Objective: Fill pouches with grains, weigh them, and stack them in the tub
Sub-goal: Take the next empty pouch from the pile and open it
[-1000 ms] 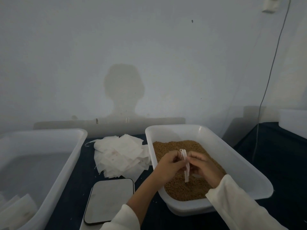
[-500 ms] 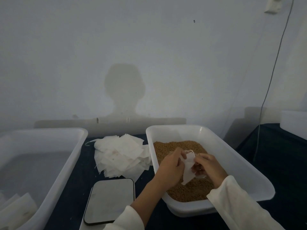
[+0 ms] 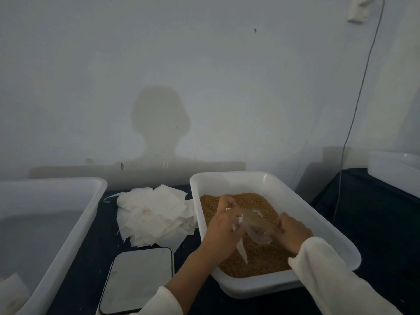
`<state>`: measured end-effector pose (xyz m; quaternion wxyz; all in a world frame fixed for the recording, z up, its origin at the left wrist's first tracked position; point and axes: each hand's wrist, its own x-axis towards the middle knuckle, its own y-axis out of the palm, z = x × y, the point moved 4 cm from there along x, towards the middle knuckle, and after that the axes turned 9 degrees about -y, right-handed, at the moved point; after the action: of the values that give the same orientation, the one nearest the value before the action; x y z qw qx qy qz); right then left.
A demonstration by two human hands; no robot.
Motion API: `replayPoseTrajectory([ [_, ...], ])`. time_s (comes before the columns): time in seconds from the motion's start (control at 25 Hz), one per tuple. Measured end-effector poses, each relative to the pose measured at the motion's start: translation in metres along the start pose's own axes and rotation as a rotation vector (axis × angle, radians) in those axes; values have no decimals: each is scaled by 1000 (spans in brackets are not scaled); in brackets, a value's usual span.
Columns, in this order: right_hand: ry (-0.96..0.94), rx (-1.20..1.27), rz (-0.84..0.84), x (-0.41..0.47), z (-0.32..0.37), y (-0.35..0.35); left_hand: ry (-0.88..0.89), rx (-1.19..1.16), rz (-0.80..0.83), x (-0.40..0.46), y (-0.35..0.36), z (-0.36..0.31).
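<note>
The pouch [image 3: 254,226], a thin, translucent white sachet blurred by motion, is spread over the brown grains [image 3: 256,258] in the white plastic tray [image 3: 318,226] at about 4 o'clock in the view. The left hand [image 3: 223,233] pinches its 9 o'clock edge with curled fingers, and the right hand [image 3: 293,233] grips the 3 o'clock edge. At 9 o'clock of the tray lies a heap of flat white papery pouches [image 3: 152,214]; a smooth rounded-rectangle scale [image 3: 138,278] sits at 7 o'clock.

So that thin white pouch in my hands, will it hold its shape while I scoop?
Probably not: the thin white pouch looks floppy, sagging between the left hand and right hand. It seems very light, and a loose end dangles over the brown grains.
</note>
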<state>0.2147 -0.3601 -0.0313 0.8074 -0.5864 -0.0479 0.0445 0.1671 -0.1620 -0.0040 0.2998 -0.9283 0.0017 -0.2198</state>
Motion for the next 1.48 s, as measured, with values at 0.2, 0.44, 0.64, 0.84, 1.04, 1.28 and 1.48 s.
replayPoseTrajectory([
  [0.2,-155,-104,283,-2,-6,3,-91,-35,100,2,6,2],
  [0.44,-194,-60,118,-5,8,-31,-31,82,45,-2,5,-2],
  [0.64,-233,-570,291,-2,18,-84,-60,229,-44,0,8,1],
  [0.84,-219,-649,366,4,18,-55,-86,242,-103,-1,7,5],
  [1.04,-320,-461,218,10,14,-18,-86,274,-104,0,7,9],
  [1.28,-267,18,248,-9,-13,-41,-83,386,-141,12,-2,10],
  [1.48,-309,45,200,-20,-7,-86,-121,447,-251,13,-10,12],
])
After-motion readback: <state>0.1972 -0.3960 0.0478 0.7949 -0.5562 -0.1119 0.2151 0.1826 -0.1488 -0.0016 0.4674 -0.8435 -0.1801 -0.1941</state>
